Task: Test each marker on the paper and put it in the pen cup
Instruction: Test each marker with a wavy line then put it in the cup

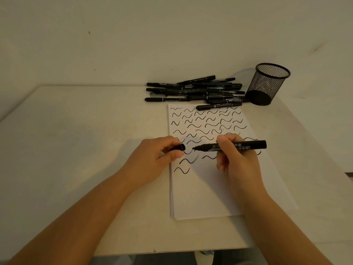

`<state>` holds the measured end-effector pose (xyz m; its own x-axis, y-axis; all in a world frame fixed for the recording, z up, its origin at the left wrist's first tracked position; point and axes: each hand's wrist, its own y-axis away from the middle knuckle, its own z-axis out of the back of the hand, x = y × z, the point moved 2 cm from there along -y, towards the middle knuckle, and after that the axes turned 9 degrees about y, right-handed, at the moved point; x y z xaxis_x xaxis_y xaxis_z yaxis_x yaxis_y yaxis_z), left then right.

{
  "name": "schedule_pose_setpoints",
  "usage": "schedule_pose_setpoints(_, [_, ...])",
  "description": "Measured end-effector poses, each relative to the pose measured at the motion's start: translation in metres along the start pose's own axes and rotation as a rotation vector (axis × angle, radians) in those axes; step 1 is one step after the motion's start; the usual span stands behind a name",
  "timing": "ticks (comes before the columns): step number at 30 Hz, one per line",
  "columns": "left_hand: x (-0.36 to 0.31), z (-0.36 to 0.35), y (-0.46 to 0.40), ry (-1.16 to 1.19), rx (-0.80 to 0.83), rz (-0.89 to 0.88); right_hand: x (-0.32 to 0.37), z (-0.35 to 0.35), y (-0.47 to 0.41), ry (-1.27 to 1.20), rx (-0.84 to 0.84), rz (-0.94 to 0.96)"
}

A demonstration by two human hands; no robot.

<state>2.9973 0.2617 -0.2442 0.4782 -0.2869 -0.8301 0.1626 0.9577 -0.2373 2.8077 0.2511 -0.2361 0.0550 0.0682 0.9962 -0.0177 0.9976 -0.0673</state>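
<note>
Fingers (222, 142) of right hand (238, 161): curled round barrel of uncapped marker (229, 146), thumb + forefinger pinching approx mid-barrel; marker held near level, nib pointing left, just above paper (200, 192), not seen touching it. Left hand (152, 159): fingers curled, pinching black cap (180, 147) at fingertips, open end of cap facing nib; cap + nib lie close, in line, small gap between. Judgement: either cap just pulled off ahead of a test stroke, or about to go back on; can't tell which from this view. Paper: white sheet(s), portrait, on desk (76, 150), right of centre; upper approx two-thirds filled w/ rows of black squiggles (206, 121), lowest squiggle at left edge under left hand; lower part blank, so room for more tests. Marker pile (194, 90): many black capped markers lying loose, mostly side-on, at far edge of paper, one resting across paper's top edge; prob. the untested stock, within easy reach. Pen cup (267, 83): black wire mesh, upright, just right of pile, at far right of desk near wall (172, 35); no markers seen standing in it. Judgement: cup placed beside stock so each tested marker drops in w/ short reach.
</note>
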Motion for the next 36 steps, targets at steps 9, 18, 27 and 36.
schedule_pose_setpoints(9, [-0.01,-0.003,0.004,-0.044,-0.004,-0.059,-0.004,-0.001,-0.001,-0.089,0.053,-0.025])
schedule_pose_setpoints(18, [-0.02,-0.004,0.005,-0.163,0.025,-0.132,0.001,-0.008,0.008,-0.044,0.201,0.042])
schedule_pose_setpoints(27, [-0.034,-0.013,0.009,-0.205,0.025,-0.252,-0.003,-0.01,0.006,-0.103,0.156,0.0])
schedule_pose_setpoints(36, [-0.038,-0.02,0.01,-0.218,0.077,-0.242,-0.006,-0.012,0.006,-0.175,0.093,0.015])
